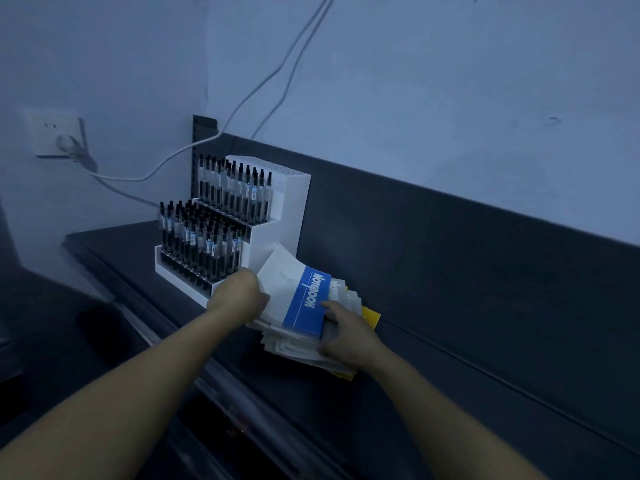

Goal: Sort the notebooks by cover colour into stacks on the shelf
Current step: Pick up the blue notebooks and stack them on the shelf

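One pile (pixel 298 344) of notebooks lay on the shelf (pixel 450 323), just beside the pen display (pixel 273 209). Our left hand (pixel 239 294) held the left edge of the blue notebook (pixel 304 299) on top, and our right hand (pixel 346 336) gripped the pile from its right.

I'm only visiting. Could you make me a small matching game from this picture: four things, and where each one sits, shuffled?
Things:
1 blue notebook
2 yellow notebook
3 pen stand
4 wall socket

Places:
A on the wall, far left
B top of the pile
C low in the pile, poking out on the right
D on the shelf, just left of the pile

Pairs: 1-B, 2-C, 3-D, 4-A
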A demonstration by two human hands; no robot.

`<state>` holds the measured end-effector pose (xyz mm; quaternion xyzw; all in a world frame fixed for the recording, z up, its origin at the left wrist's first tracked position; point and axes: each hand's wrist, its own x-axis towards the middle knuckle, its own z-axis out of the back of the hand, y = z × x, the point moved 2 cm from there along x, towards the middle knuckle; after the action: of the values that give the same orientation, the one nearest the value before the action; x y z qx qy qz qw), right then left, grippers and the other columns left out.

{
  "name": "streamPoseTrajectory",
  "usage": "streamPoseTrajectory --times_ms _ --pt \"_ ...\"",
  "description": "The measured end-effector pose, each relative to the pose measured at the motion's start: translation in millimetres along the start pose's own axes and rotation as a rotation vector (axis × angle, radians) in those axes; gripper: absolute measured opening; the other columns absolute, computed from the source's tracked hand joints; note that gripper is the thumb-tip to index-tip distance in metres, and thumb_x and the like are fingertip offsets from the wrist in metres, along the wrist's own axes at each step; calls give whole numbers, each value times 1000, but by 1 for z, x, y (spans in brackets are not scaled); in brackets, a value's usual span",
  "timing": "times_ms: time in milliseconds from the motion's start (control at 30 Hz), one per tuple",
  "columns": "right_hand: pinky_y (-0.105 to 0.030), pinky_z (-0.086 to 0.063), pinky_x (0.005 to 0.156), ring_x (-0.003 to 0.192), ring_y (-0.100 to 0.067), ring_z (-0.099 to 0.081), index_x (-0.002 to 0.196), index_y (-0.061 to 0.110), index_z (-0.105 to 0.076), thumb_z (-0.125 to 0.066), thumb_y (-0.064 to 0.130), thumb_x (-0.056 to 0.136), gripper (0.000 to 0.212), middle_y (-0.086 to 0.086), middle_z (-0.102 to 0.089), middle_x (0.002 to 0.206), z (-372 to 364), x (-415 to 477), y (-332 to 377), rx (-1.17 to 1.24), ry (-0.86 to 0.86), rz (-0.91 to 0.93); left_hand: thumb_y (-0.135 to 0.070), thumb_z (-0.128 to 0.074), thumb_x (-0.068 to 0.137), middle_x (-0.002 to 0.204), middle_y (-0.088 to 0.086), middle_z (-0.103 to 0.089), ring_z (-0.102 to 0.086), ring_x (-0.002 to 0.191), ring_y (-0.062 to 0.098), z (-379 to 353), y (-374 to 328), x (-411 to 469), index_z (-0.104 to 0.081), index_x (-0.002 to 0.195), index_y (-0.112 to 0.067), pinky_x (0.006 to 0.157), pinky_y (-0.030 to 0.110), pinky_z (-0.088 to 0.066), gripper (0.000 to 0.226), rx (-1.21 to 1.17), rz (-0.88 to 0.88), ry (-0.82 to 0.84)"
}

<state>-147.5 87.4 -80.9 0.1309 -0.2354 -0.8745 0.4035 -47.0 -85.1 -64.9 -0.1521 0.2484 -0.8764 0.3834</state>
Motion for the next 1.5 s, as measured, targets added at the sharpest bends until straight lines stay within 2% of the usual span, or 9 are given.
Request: streamPoseTrajectory --times_ms 167,333,433,533,700,967,1100,1267,1500 --pt "-34 -49 96 124 -19 -51 142 24 -35 -60 7 82 67 2 -50 142 1 2 -2 250 26 -36 -13 -48 95 91 18 -60 -56 67 29 3 -2 8 -55 109 2 52 30 -45 21 -241 86 34" --pt "-35 -45 86 96 -15 -54 103 20 -59 -45 26 91 19 2 -59 106 9 5 -7 574 -181 -205 -7 -39 98 74 21 -58 -44 52 22 2 -9 5 -47 108 3 47 27 -32 16 -691 193 63" --pt "-40 -48 88 90 -18 -66 99 23 -66 -37 48 96 38 0 -69 105 12 -2 -8 806 -214 -276 -5 -37 98 70 19 -56 -39 50 19 3 -20 -6 -45 105 2 46 25 -29 12 -811 186 77" --pt "-40 -55 81 86 -21 -70 104 19 -66 -33 51 99 46 -6 -72 100 19 -18 -5 906 -276 -288 -5 -35 99 67 18 -55 -38 47 18 -2 -33 -18 -47 103 2 42 21 -29 14 -866 151 119" --pt "-30 -48 58 63 -21 -64 103 12 -58 -30 28 104 32 -11 -71 83 31 -51 -9 908 -404 -222 -11 -35 99 69 16 -59 -39 46 17 -15 -56 -43 -49 100 -3 43 21 -31 17 -881 75 159" --pt "-20 -45 47 56 -13 -54 102 13 -58 -31 16 101 27 -5 -62 83 54 -135 -55 796 -599 -250 -18 -30 100 77 17 -58 -41 49 19 -51 -111 -107 -52 93 -6 45 24 -31 26 -775 -142 151" --pt "-24 -46 52 59 -14 -53 98 15 -57 -34 22 101 24 -2 -61 83 68 -186 -85 711 -694 -256 -20 -32 99 70 4 -48 -39 55 18 -76 -145 -146 -53 94 -4 50 29 -29 26 -789 -227 126" --pt "-47 -55 77 81 -26 -63 98 29 -55 -40 39 94 18 4 -67 92 88 -257 -136 522 -779 -287 -18 -35 101 78 -2 -53 -46 64 14 -112 -197 -221 -57 100 -17 60 31 -38 22 -828 -294 132" --pt "-42 -51 89 104 -19 -60 125 22 -52 -42 28 100 28 6 -63 116 119 -355 -203 402 -801 -387 -18 -37 101 79 -6 -56 -46 62 12 -166 -258 -312 -56 103 -20 62 31 -39 20 -873 -291 248"
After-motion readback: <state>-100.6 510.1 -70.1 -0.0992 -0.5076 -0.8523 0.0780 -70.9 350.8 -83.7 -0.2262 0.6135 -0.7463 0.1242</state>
